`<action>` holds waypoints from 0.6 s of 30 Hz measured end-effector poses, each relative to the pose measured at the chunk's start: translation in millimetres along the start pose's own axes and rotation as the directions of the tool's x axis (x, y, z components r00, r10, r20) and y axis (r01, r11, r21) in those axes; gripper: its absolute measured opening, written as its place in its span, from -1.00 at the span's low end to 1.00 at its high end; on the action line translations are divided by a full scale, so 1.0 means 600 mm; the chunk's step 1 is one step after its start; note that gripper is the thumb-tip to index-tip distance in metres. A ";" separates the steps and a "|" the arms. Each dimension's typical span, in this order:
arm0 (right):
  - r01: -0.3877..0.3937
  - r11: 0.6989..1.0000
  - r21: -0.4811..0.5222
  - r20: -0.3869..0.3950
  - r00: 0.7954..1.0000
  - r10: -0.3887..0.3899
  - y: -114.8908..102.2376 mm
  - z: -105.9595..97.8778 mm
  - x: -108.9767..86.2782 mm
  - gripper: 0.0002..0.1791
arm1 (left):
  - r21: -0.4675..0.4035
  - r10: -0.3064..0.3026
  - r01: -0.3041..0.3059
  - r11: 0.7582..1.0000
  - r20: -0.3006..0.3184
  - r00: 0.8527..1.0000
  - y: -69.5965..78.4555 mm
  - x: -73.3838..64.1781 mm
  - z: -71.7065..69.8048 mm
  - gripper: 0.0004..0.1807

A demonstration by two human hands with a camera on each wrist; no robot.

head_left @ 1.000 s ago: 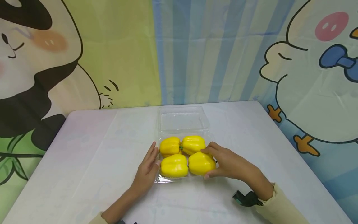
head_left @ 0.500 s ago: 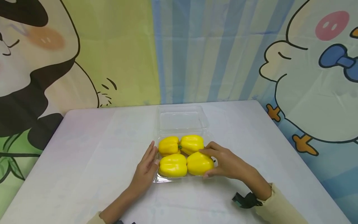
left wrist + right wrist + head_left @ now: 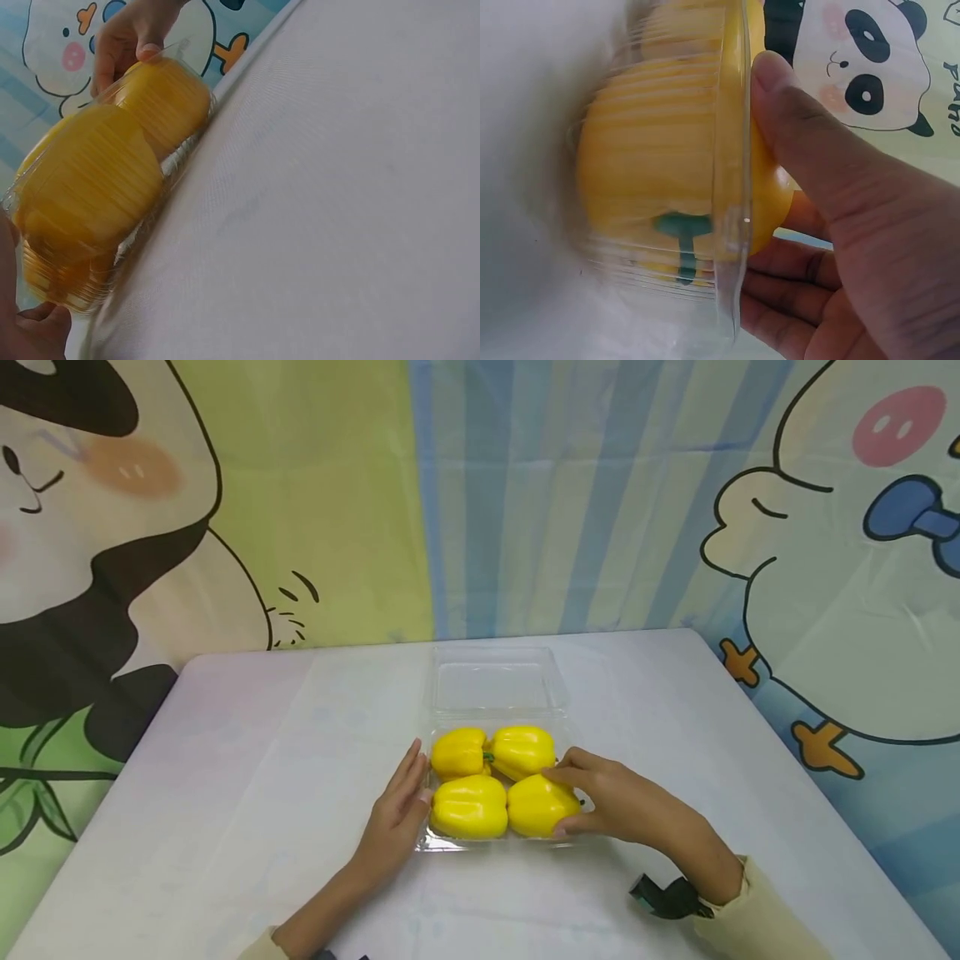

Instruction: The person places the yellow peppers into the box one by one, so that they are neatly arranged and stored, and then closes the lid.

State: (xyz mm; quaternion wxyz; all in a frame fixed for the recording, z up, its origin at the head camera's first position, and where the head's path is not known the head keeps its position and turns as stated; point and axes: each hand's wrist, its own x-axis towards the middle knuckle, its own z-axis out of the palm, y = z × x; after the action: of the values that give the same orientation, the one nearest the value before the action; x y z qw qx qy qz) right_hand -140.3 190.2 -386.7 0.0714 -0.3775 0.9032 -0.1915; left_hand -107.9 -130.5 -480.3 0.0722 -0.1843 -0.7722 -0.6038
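Several yellow bell peppers lie in two rows in a clear plastic clamshell container (image 3: pixel 495 846), its lid (image 3: pixel 498 685) folded back toward the wall. My right hand (image 3: pixel 626 797) grips the near-right bell pepper (image 3: pixel 542 807), thumb at the front and fingers over the back. In the right wrist view that pepper's green stem (image 3: pixel 684 232) shows through the ribbed container wall. My left hand (image 3: pixel 393 814) rests along the container's left side with fingers straight, beside the near-left bell pepper (image 3: pixel 468 807). Behind sit the far-left bell pepper (image 3: pixel 459 753) and the far-right bell pepper (image 3: pixel 523 752).
A white cloth covers the table (image 3: pixel 247 793). Behind it hangs a backdrop (image 3: pixel 360 510) printed with a panda and a white bird. A black wrist camera (image 3: pixel 667 896) is strapped near the right sleeve (image 3: pixel 757 914).
The container and peppers shift slightly right in the head view, along with small camera motion. Both hands keep nearly the same placement, the right hand still holding the near-right bell pepper.
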 end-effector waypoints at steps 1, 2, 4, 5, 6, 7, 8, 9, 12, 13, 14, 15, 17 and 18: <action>-0.011 1.000 -0.004 -0.002 1.000 0.011 -0.001 0.001 0.000 -0.24 | 0.000 0.000 0.000 1.000 0.000 1.000 0.000 0.000 0.000 -0.44; -0.024 1.000 -0.007 0.000 1.000 0.024 -0.001 0.001 -0.001 -0.23 | 0.003 0.004 -0.004 1.000 -0.002 1.000 0.001 0.000 0.000 -0.44; -0.045 0.999 -0.009 0.005 0.999 0.045 0.000 0.002 -0.003 -0.21 | 0.006 0.008 -0.008 1.000 -0.003 1.000 0.004 0.000 0.001 -0.44; -0.051 0.999 -0.004 0.008 0.999 0.051 0.001 0.002 -0.004 -0.19 | 0.009 0.012 -0.012 1.000 -0.006 1.000 0.004 -0.001 0.001 -0.44; -0.057 0.998 0.007 0.011 0.998 0.057 0.002 0.002 -0.005 -0.16 | 0.013 0.014 -0.014 1.000 -0.007 1.000 0.005 -0.001 0.000 -0.44; -0.061 0.998 0.018 0.008 0.998 0.061 0.004 0.001 -0.006 -0.15 | 0.014 0.015 -0.015 1.000 -0.006 1.000 0.006 -0.001 0.000 -0.44; -0.064 0.997 0.031 0.000 0.998 0.064 0.007 0.000 -0.007 -0.15 | 0.017 0.016 -0.016 1.000 -0.006 1.000 0.007 -0.001 -0.001 -0.44; -0.067 0.997 0.043 -0.015 0.998 0.068 0.009 -0.002 -0.008 -0.17 | 0.016 0.014 -0.014 1.000 -0.006 1.000 0.007 -0.002 -0.001 -0.44; -0.046 0.997 0.062 -0.107 0.993 0.053 0.022 -0.008 -0.009 -0.32 | 0.015 0.000 0.000 1.000 -0.005 1.000 0.005 -0.002 -0.005 -0.44; -0.037 0.998 0.051 -0.146 0.988 0.044 0.028 -0.011 -0.009 -0.39 | 0.015 -0.006 0.006 1.000 -0.006 1.000 0.005 -0.002 -0.007 -0.43; -0.033 0.999 0.039 -0.182 0.982 0.039 0.034 -0.013 -0.009 -0.45 | 0.015 -0.010 0.010 1.000 -0.009 1.000 0.004 -0.002 -0.009 -0.44; -0.035 0.999 0.025 -0.215 0.976 0.039 0.041 -0.015 -0.009 -0.51 | 0.016 -0.015 0.015 1.000 -0.011 1.000 0.002 -0.003 -0.010 -0.43; -0.056 0.998 0.003 -0.261 0.964 0.054 0.056 -0.019 -0.011 -0.57 | 0.023 -0.026 0.026 0.999 -0.015 1.000 0.001 -0.002 -0.014 -0.44; -0.075 0.997 -0.005 -0.277 0.958 0.071 0.064 -0.020 -0.011 -0.59 | 0.028 -0.027 0.027 0.999 -0.019 0.999 0.002 -0.002 -0.016 -0.45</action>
State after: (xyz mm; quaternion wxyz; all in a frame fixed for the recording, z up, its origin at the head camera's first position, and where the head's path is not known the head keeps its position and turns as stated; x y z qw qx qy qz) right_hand -164.0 223.1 -391.1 -0.0512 -0.3143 0.9189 -0.2328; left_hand -107.3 -139.8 -477.2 0.0738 -0.1671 -0.7823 -0.5955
